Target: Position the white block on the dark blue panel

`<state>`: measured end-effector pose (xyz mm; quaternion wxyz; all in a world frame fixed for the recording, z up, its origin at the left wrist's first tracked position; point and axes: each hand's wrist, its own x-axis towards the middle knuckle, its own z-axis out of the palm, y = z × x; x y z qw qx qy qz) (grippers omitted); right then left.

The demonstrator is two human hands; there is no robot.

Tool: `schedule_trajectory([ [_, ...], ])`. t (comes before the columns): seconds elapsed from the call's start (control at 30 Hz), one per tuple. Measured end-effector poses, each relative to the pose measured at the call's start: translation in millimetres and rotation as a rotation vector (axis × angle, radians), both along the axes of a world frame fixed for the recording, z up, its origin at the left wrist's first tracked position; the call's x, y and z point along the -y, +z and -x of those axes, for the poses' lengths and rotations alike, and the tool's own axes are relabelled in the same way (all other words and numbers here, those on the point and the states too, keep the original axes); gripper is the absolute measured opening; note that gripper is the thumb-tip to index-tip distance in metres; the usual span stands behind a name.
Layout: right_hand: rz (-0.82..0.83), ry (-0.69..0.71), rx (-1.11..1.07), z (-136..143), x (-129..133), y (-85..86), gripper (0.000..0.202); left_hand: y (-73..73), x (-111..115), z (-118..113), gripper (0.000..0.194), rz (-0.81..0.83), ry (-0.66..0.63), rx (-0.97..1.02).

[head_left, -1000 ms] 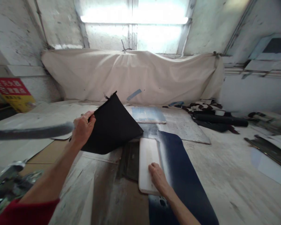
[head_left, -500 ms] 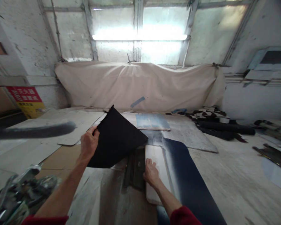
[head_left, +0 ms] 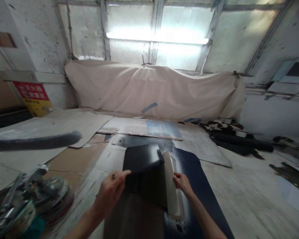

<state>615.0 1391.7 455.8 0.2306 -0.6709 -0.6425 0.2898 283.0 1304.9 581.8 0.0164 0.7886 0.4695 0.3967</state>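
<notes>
My left hand [head_left: 112,194] pinches the near edge of a black fabric piece [head_left: 142,157], which lies low over a dark plate on the workbench. My right hand [head_left: 182,183] grips the right edge of a white board [head_left: 171,189] and tilts it up on its side, leaning against the black fabric. Under and to the right of the board lies a long dark blue sheet [head_left: 201,186].
A grey hose [head_left: 35,141] crosses at the left, above a metal tool [head_left: 27,199] at the bench's near left. Cardboard sheets [head_left: 72,156] cover the bench. Black rolls and scraps [head_left: 236,137] lie at the right. A beige cloth [head_left: 151,86] hangs along the back wall.
My left hand has brought the raised black fabric down and toward me, over the dark plate. My right hand went from pressing flat on the white board to lifting its right edge.
</notes>
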Motion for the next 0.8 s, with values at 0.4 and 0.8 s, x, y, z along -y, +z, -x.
schedule_trajectory([
  [0.4,-0.027,-0.023,0.004,13.7,-3.2,0.9,0.027,-94.3,-66.0,-1.7,0.04,0.766,0.347,-0.208],
  [0.8,0.034,0.092,0.226,38.4,5.8,-14.0,0.057,-110.2,-111.7,-11.8,0.042,0.82,0.553,-0.254],
])
